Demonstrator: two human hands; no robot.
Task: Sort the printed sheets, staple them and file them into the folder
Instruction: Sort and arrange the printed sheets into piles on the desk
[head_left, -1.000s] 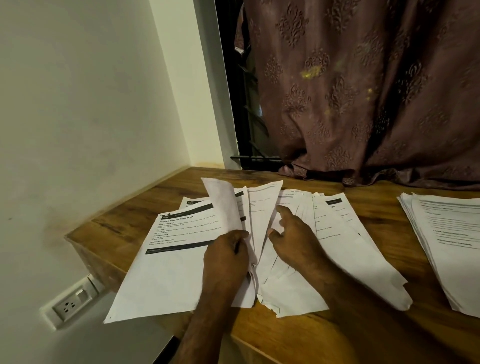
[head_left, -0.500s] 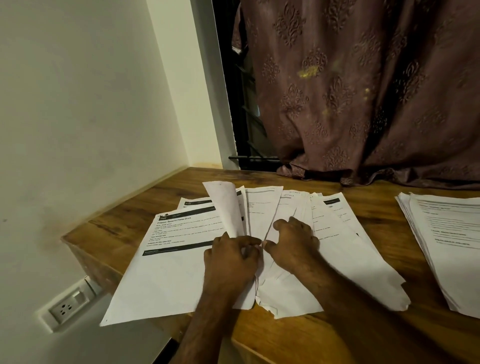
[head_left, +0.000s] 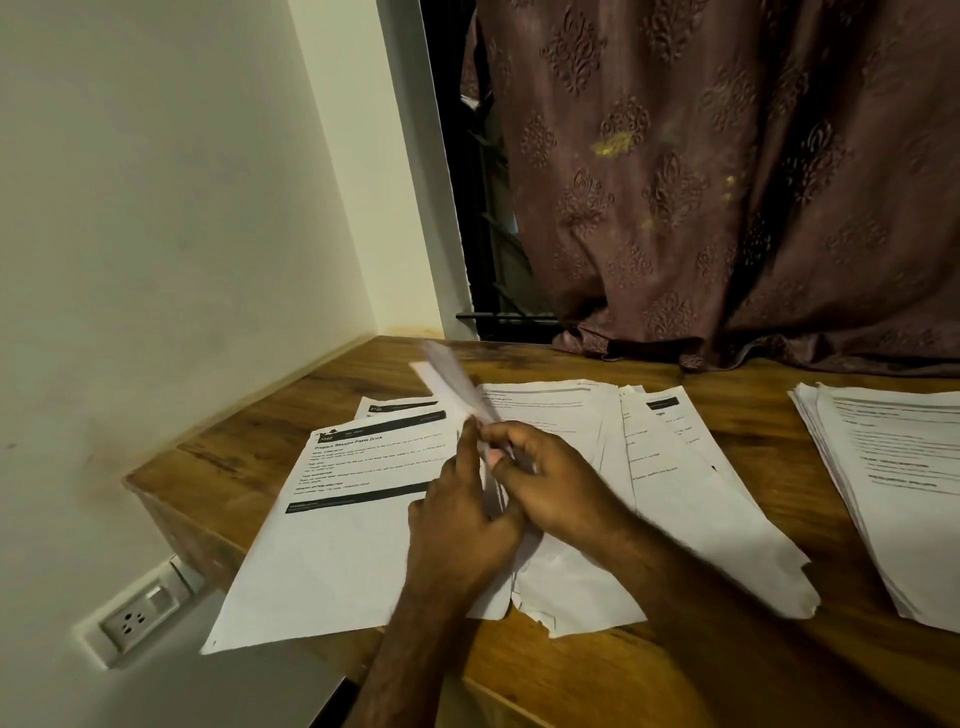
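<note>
Head view: the top printed sheet (head_left: 332, 525), lying just left of the left hand (head_left: 462, 525), bears a bold heading that seems to read "Prepare Sesame Pasta Drink" between black bands; the smaller lines are too fine to read. Its long axis runs away from the person, leaning right. Both the left hand and the right hand (head_left: 550, 483) pinch a lifted sheet (head_left: 454, 387), blurred, rising up and leftward from the fingertips. Far right of the right hand lies a second stack (head_left: 904, 483) on the wooden desk (head_left: 571, 670).
</note>
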